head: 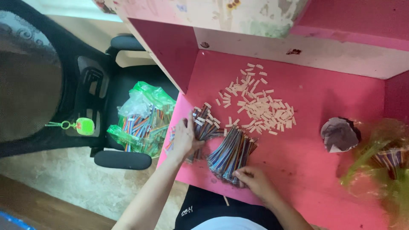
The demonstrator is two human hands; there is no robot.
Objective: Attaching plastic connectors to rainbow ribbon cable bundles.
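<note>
My left hand (184,140) rests on a bunch of multicoloured ribbon-cable pieces with pale tags (203,123) near the left edge of the pink desk (324,106). My right hand (254,180) pinches the near end of a second, fanned pile of striped cable pieces (232,154) near the desk's front edge. Just beyond both piles lies a scatter of several small cream paper tags (260,104).
A green plastic bag full of the same striped pieces (142,121) sits on a black office chair (98,85) to the left. Another green bag (381,164) and a crumpled grey-brown wrapper (340,135) lie at the desk's right. Desk walls rise behind and at left.
</note>
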